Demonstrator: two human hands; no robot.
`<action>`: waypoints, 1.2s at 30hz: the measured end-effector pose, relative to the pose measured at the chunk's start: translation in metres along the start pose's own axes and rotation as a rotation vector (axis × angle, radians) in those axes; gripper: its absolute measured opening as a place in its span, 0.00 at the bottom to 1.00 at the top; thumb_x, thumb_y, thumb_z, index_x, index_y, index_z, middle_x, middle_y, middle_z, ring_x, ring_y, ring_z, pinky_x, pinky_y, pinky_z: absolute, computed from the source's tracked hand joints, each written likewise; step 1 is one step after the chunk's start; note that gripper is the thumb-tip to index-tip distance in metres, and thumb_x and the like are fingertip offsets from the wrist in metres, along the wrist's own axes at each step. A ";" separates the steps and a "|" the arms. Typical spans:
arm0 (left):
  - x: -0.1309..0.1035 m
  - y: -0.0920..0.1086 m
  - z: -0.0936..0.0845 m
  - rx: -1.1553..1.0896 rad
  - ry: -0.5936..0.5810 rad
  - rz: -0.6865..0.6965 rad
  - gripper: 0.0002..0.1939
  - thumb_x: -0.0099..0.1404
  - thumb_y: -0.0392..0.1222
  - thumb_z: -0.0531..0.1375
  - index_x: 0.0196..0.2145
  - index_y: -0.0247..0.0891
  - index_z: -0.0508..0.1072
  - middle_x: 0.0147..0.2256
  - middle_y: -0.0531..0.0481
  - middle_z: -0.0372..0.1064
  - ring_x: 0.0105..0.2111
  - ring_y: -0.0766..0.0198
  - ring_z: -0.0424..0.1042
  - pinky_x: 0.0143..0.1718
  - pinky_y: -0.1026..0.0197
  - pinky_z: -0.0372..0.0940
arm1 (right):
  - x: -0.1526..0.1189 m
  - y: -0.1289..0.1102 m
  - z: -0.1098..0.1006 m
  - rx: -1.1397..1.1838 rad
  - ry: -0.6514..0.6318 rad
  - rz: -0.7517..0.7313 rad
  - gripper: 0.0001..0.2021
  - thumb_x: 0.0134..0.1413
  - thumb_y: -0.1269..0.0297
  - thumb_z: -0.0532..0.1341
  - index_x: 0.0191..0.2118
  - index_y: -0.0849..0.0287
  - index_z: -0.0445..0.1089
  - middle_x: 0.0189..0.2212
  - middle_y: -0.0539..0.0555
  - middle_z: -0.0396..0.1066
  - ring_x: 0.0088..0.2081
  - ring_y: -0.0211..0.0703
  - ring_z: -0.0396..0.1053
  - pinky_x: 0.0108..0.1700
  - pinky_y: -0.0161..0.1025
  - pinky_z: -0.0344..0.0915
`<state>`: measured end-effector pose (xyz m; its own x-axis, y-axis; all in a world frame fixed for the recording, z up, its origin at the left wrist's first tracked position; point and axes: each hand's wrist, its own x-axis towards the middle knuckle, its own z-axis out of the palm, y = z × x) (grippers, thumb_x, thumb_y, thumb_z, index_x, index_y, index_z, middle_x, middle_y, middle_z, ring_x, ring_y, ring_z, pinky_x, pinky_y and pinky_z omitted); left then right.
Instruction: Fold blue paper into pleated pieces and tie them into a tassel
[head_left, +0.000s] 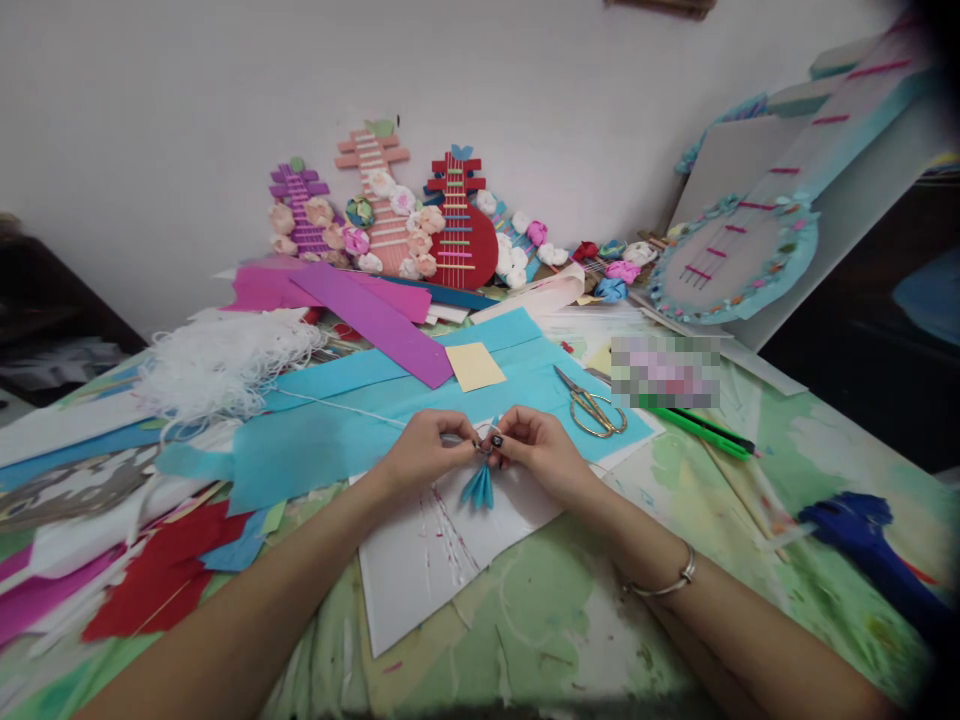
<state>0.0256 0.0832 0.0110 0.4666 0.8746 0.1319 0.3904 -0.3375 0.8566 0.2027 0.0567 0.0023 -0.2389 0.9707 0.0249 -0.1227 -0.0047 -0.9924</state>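
Observation:
My left hand (435, 447) and my right hand (534, 448) meet over a white sheet (397, 580), both with fingertips pinched together. Between them they hold the gathered top of a small folded blue paper piece (478, 488), which fans out downward. A white string (341, 404) runs from the tangled white string pile (225, 365) on the left to my left hand. Part of a string loop shows between my fingertips. Gold-handled scissors (596, 412) lie on blue paper (300, 450) to the right of my hands.
A yellow paper square (476, 367) and a purple strip (375, 322) lie beyond my hands. To the right are a green cutter (705, 432) and a blue tool (870, 550). Red scraps (169, 570) lie left. Decorated paper instruments (457, 225) stand against the wall.

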 end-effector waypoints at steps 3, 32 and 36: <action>0.000 0.001 0.000 0.003 0.015 0.056 0.09 0.53 0.39 0.56 0.26 0.34 0.75 0.28 0.47 0.75 0.31 0.61 0.72 0.36 0.61 0.64 | 0.001 0.002 -0.001 0.014 0.024 0.047 0.16 0.35 0.57 0.70 0.27 0.61 0.67 0.19 0.48 0.71 0.22 0.35 0.70 0.25 0.32 0.64; -0.002 0.001 0.009 -0.132 0.028 0.231 0.08 0.57 0.37 0.57 0.22 0.34 0.66 0.32 0.47 0.65 0.34 0.63 0.67 0.36 0.61 0.62 | -0.002 -0.002 0.001 -0.057 -0.032 0.069 0.09 0.40 0.63 0.66 0.26 0.63 0.71 0.19 0.47 0.67 0.20 0.31 0.64 0.25 0.31 0.62; -0.001 -0.002 0.008 -0.172 0.027 0.197 0.09 0.55 0.37 0.58 0.20 0.34 0.65 0.31 0.47 0.65 0.34 0.63 0.67 0.36 0.61 0.62 | -0.002 -0.003 0.002 -0.062 -0.056 0.057 0.10 0.40 0.61 0.67 0.25 0.62 0.70 0.19 0.46 0.67 0.20 0.32 0.64 0.25 0.32 0.62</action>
<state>0.0305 0.0804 0.0053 0.4976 0.8079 0.3156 0.1530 -0.4399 0.8849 0.2020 0.0541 0.0050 -0.2972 0.9544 -0.0268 -0.0484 -0.0431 -0.9979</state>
